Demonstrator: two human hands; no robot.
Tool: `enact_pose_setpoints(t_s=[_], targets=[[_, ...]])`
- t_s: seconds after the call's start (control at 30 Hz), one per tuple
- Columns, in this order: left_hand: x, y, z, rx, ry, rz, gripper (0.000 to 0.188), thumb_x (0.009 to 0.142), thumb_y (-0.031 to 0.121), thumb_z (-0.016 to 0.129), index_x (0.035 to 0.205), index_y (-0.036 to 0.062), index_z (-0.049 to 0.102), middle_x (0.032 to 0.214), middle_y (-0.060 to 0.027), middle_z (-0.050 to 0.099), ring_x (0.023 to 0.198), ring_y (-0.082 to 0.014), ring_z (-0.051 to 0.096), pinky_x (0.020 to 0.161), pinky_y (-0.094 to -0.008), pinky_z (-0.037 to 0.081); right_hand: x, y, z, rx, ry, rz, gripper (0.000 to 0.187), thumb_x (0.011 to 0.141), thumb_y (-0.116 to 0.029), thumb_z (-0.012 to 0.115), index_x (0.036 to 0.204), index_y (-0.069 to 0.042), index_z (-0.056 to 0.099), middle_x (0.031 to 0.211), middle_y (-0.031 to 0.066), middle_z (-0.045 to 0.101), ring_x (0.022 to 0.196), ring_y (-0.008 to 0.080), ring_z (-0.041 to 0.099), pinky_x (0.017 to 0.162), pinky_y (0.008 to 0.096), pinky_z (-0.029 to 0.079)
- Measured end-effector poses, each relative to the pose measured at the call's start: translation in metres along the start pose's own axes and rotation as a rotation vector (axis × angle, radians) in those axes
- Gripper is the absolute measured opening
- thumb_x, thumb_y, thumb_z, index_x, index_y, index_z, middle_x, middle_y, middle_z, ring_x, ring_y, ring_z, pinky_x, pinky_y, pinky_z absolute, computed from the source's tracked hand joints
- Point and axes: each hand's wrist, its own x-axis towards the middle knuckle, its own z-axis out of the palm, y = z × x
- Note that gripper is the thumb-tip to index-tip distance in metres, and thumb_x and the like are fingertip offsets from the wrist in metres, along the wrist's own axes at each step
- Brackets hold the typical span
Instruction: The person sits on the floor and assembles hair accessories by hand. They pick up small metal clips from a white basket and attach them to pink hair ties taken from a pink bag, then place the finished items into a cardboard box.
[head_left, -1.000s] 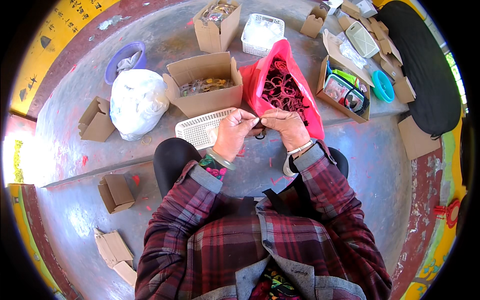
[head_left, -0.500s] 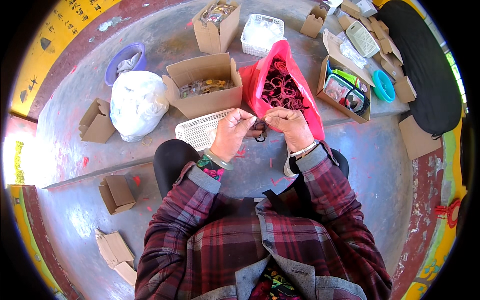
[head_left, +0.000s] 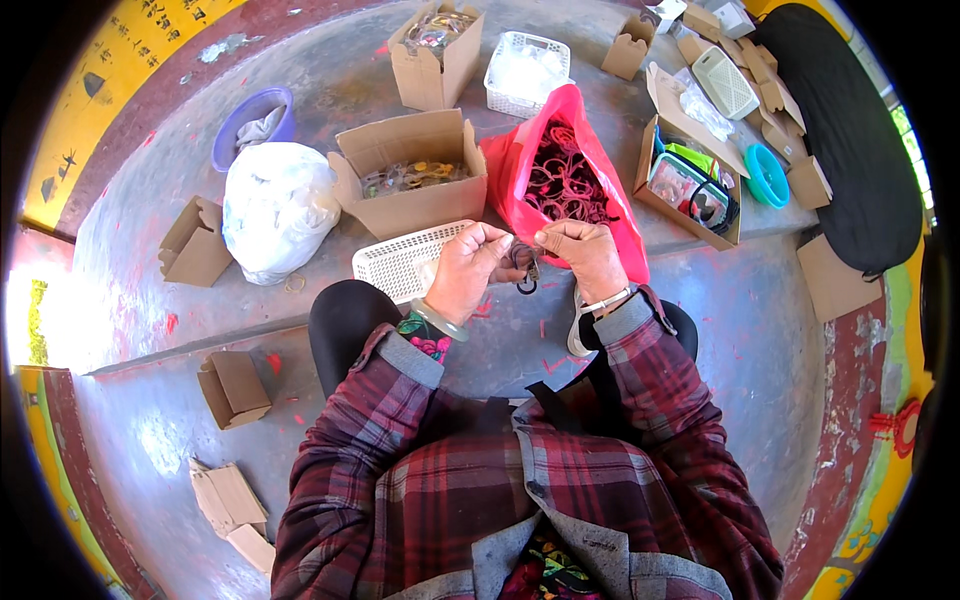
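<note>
My left hand (head_left: 466, 270) and my right hand (head_left: 587, 257) meet in front of me above my lap, thumbs and forefingers pinched, with a small gap between the tips. From my left fingers hangs a small dark looped piece (head_left: 528, 283), cord-like with a rounded dark end; its exact kind is too small to tell. Whatever my right fingertips pinch is hidden. Just beyond my hands stands a red bag (head_left: 509, 160), open and full of dark and pink cord loops (head_left: 567, 180). A white perforated basket (head_left: 385, 268) lies beside my left hand.
An open cardboard box (head_left: 410, 215) of small packets stands behind the basket, with a white plastic bag (head_left: 280, 212) to its left. Farther back are another filled box (head_left: 455, 75) and a white basket (head_left: 503, 103). At right are a box of odds and ends (head_left: 650, 195) and a turquoise basin (head_left: 766, 175).
My fingertips have drawn slightly apart, and the dark looped piece hangs a little lower and farther right. The surroundings shift only slightly in the picture.
</note>
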Motion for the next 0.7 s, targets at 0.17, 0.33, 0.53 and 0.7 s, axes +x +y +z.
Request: enact_pose_setpoints(t_s=[0.17, 0.33, 0.53, 0.7], targets=[[0.000, -0.003, -0.006, 0.020, 0.080, 0.025, 0.009, 0.091, 0.010, 0.048, 0.097, 0.0038, 0.051, 0.090, -0.0033, 0.057, 0.081, -0.0134, 0.062, 0.068, -0.0271, 0.055, -0.001, -0.012, -0.003, 0.137, 0.046, 0.130, 0.014, 0.078, -0.011, 0.069, 0.086, 0.001, 0.066, 0.074, 0.0010, 0.063, 0.067, 0.0061, 0.054, 0.062, 0.0206, 0.043], [0.001, -0.003, -0.003, 0.073, 0.056, 0.031, 0.011, 0.091, 0.011, 0.049, 0.099, 0.0034, 0.051, 0.089, -0.0032, 0.057, 0.081, -0.0137, 0.062, 0.068, -0.0269, 0.054, -0.002, -0.002, 0.000, -0.025, -0.058, 0.073, 0.012, 0.078, -0.008, 0.068, 0.084, 0.001, 0.066, 0.075, 0.0027, 0.064, 0.069, 0.0072, 0.056, 0.064, 0.0212, 0.044], [-0.004, 0.010, 0.004, 0.159, 0.069, 0.002, 0.015, 0.089, 0.014, 0.055, 0.098, 0.0025, 0.055, 0.084, -0.0004, 0.058, 0.072, -0.0071, 0.058, 0.058, -0.0199, 0.047, -0.004, -0.005, 0.001, 0.037, -0.058, 0.069, 0.011, 0.078, -0.006, 0.067, 0.084, 0.002, 0.066, 0.074, 0.0017, 0.062, 0.068, 0.0069, 0.054, 0.063, 0.0209, 0.043], [0.002, 0.002, -0.005, 0.415, -0.032, 0.110, 0.013, 0.084, 0.013, 0.062, 0.083, 0.0009, 0.064, 0.074, 0.0038, 0.057, 0.061, -0.0009, 0.046, 0.054, -0.0171, 0.036, -0.002, -0.002, -0.003, -0.264, -0.171, -0.140, 0.009, 0.079, -0.006, 0.064, 0.083, 0.002, 0.064, 0.076, 0.0002, 0.059, 0.069, 0.0068, 0.051, 0.063, 0.0221, 0.041]])
